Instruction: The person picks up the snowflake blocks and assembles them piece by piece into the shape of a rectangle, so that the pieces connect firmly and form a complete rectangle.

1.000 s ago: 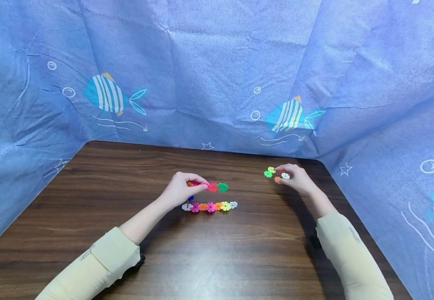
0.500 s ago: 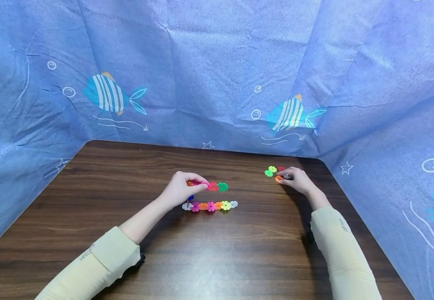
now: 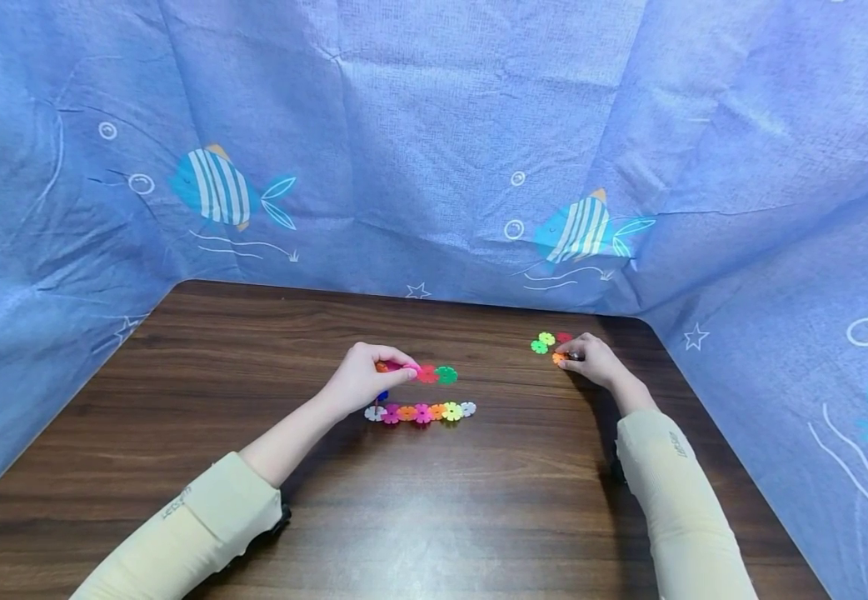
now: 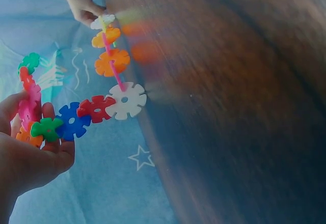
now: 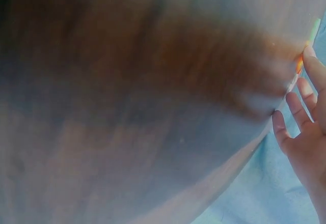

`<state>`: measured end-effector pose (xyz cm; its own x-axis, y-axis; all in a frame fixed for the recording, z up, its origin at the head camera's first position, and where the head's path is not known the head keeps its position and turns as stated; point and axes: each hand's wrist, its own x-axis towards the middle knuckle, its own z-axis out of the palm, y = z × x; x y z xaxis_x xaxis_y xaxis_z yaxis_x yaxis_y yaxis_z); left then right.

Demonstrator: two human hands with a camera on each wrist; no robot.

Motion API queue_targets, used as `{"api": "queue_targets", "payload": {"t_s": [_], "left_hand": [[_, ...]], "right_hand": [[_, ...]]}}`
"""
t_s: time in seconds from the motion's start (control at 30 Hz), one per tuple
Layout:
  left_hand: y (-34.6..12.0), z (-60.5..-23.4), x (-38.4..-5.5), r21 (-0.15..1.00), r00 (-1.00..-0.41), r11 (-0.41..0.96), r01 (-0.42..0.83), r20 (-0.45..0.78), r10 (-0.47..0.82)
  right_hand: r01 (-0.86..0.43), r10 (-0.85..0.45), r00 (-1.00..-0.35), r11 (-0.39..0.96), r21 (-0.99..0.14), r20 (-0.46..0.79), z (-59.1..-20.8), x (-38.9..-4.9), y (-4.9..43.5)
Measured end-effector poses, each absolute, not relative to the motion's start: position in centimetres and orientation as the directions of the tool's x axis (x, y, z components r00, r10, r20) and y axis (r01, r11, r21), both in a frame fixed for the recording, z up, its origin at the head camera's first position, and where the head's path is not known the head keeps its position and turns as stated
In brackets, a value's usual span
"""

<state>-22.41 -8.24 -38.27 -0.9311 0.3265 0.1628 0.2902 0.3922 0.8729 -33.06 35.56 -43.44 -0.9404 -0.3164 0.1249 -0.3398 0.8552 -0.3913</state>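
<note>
In the head view, my left hand (image 3: 366,382) pinches a pink snowflake disc (image 3: 408,367) in a joined chain of colourful plastic flower-shaped discs. The chain bends: its upper arm ends in red and green discs (image 3: 446,375), and its lower row runs from a white disc through pink (image 3: 422,413), orange and yellow to another white one. The left wrist view shows the green (image 4: 47,130), blue and red discs linking the two arms. At back right, my right hand (image 3: 595,360) has its fingertips at a loose orange disc (image 3: 558,358); a white disc lies partly hidden under it.
Beside the right hand lie loose yellow (image 3: 547,338), green (image 3: 539,347) and red (image 3: 564,337) discs. The dark wooden table (image 3: 419,517) ends at a blue fish-print curtain (image 3: 434,167) behind and on both sides.
My right hand has come down onto the loose discs and shifted slightly, with its fingertips now at the orange one. The left hand and chain stay in place.
</note>
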Motion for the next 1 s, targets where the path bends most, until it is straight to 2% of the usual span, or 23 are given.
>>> {"api": "queue_targets", "payload": {"t_s": [0.27,0.5,0.8,1.0], "left_hand": [[-8.2,-38.3,-22.5,0.863,-0.927,0.401,0.308,0.177,0.331],[-8.1,-38.0,-22.2,0.864,-0.927,0.399,0.307,0.177,0.33],[-8.2,-38.3,-22.1,0.854,-0.919,0.394,0.34,0.214,0.331],[-8.2,-38.2,-22.1,0.859,-0.924,0.398,0.324,0.197,0.328]], "right_hand": [[-0.369,-0.328,-0.929,0.854,-0.366,0.17,-43.1,-33.2,35.5],[-0.34,-0.29,-0.94,0.844,-0.415,0.182,-42.9,-32.8,35.3],[-0.396,-0.293,-0.911,0.816,-0.422,0.29,-41.7,-32.2,34.1],[-0.384,-0.272,-0.917,0.801,-0.459,0.293,-40.6,-31.7,33.1]]}}
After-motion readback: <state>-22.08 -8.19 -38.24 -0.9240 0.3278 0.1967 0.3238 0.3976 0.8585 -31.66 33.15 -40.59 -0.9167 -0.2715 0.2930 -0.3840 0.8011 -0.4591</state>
